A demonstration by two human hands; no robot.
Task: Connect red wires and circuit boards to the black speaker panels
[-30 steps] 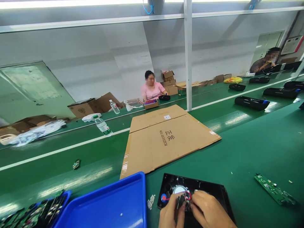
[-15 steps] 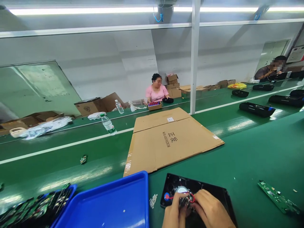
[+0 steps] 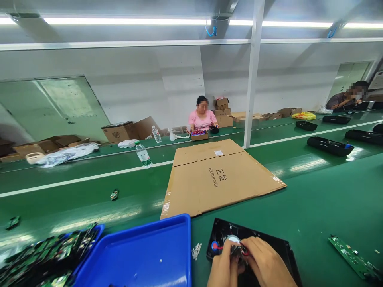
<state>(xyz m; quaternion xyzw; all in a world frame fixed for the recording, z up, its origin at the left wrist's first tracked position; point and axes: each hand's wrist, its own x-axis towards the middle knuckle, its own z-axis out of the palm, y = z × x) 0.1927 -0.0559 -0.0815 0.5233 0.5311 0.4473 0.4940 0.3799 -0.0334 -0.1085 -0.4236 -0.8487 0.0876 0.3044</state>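
A black plastic housing [image 3: 271, 244] lies on the green bench at the bottom centre, open side up, with a round silver speaker part [image 3: 232, 239] and red wires inside. My left hand [image 3: 223, 269] and my right hand [image 3: 265, 265] both rest on it, fingertips pinching a small dark component with red wire near the speaker. Exactly what each finger grips is hidden by the hands.
A blue tray [image 3: 143, 259] sits left of the housing, a tray of green circuit boards [image 3: 42, 261] further left. A loose circuit board [image 3: 354, 259] lies at right. Flat cardboard [image 3: 218, 179] lies ahead. Small white screws [image 3: 196, 251]. Two co-workers sit across the conveyor.
My view has tilted and shifted, so everything slides right and down in the frame. My hands stay on the housing, fingers working at the same wired component.
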